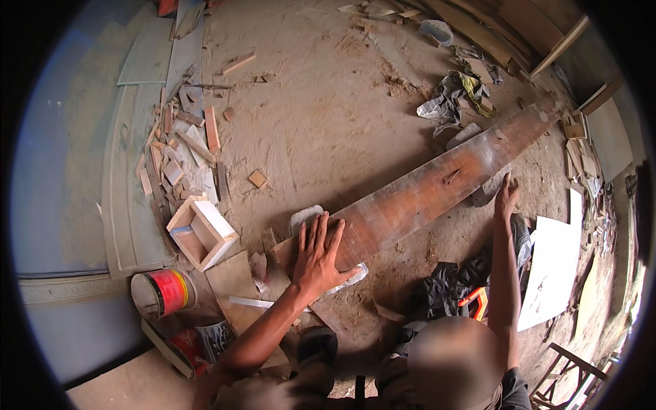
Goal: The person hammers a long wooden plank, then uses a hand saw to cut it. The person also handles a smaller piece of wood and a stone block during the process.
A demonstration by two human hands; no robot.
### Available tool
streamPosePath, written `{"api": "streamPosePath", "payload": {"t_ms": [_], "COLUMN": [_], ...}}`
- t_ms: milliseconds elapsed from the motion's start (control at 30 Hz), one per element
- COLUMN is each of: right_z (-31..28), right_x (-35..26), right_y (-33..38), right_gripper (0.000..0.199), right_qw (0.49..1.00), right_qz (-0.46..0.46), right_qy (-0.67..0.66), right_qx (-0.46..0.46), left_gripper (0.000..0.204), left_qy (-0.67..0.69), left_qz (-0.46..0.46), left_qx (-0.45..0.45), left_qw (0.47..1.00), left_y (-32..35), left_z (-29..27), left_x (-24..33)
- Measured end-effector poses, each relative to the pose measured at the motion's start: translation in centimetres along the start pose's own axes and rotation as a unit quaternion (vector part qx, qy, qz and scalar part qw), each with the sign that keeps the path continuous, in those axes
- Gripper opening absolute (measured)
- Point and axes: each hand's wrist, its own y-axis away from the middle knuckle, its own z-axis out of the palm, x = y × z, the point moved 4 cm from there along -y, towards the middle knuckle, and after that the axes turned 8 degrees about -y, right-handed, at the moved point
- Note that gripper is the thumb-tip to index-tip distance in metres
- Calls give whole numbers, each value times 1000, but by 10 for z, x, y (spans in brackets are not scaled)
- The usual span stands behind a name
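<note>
A long reddish-brown wooden plank lies diagonally across the dusty floor, raised on pale blocks that show beneath it. My left hand is laid flat over its near left end, fingers spread. Beside the plank's right-hand edge is my right hand, fingers partly extended near a grey block; nothing shows in its grasp. Another pale block sticks out by my left fingertips. A small dark sliver rests on top of the plank.
Wood scraps pile along the left wall, near an open wooden box and a red paint can. By my right forearm are black plastic, an orange-handled tool and a white sheet. Crumpled paper lies beyond the plank.
</note>
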Motion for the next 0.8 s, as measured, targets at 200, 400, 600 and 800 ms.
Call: {"api": "streamPosePath", "payload": {"t_ms": [200, 400, 600, 800], "right_z": [16, -2, 35, 35], "right_x": [-58, -35, -42, -42], "right_y": [-26, -77, -57, -44], "right_gripper": [77, 88, 77, 75], "right_qw": [987, 994, 995, 990], "right_qz": [-30, 80, 82, 109], "right_qy": [110, 20, 36, -53], "right_qx": [-117, -65, -48, -73], "left_gripper": [108, 106, 109, 110], "left_qy": [-20, -17, -48, -55], "left_qz": [1, 24, 6, 11], "left_qx": [10, 36, 9, -6], "left_qw": [1000, 999, 999, 998], "left_y": [2, -10, -6, -7], "left_z": [-7, -4, -10, -8], "left_x": [-3, 7, 4, 0]}}
